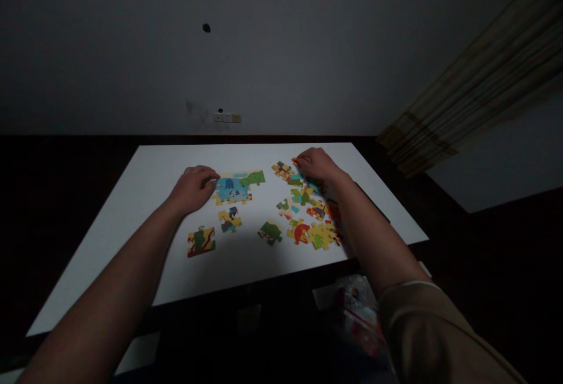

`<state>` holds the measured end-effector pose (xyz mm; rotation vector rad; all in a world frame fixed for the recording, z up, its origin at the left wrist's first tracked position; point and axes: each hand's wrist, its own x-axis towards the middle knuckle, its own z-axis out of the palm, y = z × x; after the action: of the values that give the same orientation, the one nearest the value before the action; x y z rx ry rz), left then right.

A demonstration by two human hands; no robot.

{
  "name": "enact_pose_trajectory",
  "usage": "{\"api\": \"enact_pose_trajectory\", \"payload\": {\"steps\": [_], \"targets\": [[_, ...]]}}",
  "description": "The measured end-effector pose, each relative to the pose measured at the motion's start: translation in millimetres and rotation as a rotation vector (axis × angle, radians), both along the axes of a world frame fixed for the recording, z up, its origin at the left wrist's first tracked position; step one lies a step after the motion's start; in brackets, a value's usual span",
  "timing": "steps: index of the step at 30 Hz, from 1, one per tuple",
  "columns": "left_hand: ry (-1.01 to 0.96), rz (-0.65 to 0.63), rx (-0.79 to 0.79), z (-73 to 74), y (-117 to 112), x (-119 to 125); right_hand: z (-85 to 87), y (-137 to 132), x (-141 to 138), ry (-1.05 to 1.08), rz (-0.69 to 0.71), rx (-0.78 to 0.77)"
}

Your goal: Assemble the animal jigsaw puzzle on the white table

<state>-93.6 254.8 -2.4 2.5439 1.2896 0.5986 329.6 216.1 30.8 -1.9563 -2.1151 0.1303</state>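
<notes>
On a white tabletop, my left hand point(196, 187) rests at the left edge of a joined puzzle section point(233, 189) showing a blue animal and green ground. Its fingers are stretched out, with the thumb apart. Over the top of a loose heap of puzzle pieces point(303, 196), my right hand point(317, 164) pinches a small orange-red puzzle piece point(295, 161). Nearer me lie a yellow and blue piece point(230, 220), a green and brown piece point(201, 241) and a dark green piece point(270, 231). My right forearm hides part of the heap.
The white table point(118, 214) stands before a grey wall with a socket strip point(227, 118). A dark thin object point(373, 203) lies beyond my right forearm. Below the front edge sits a clear plastic bag point(358, 308). A patterned curtain point(475, 79) hangs at right.
</notes>
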Motion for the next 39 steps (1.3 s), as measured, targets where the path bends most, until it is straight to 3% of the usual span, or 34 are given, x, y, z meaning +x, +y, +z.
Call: {"api": "enact_pose_trajectory", "payload": {"steps": [6, 11, 16, 22, 27, 33, 36, 39], "targets": [[0.002, -0.008, 0.023, -2.2, 1, 0, -0.3, -52, 13, -0.091, 0.085, -0.114], [0.041, -0.009, 0.050, -5.5, 5, -1, 2.3, -82, 16, -0.046, 0.024, -0.112], [0.053, -0.025, 0.068, -4.7, 5, -2, 4.6, -101, 19, 0.087, -0.047, 0.026], [0.080, -0.041, 0.070, 0.1, 3, -1, -1.5, -128, 41, 0.184, -0.140, 0.232], [0.114, -0.029, 0.067, 2.5, 3, 0, -5.1, -117, 61, 0.070, -0.203, 0.258], [0.119, -0.013, 0.060, 5.0, 1, 1, -8.4, -85, 69, -0.089, -0.293, 0.138], [0.129, -0.009, 0.052, 4.1, 2, 1, -5.7, -84, 64, -0.122, -0.260, 0.015], [0.117, -0.025, 0.061, 2.3, 3, 1, 0.5, -95, 54, -0.124, -0.226, 0.011]]}}
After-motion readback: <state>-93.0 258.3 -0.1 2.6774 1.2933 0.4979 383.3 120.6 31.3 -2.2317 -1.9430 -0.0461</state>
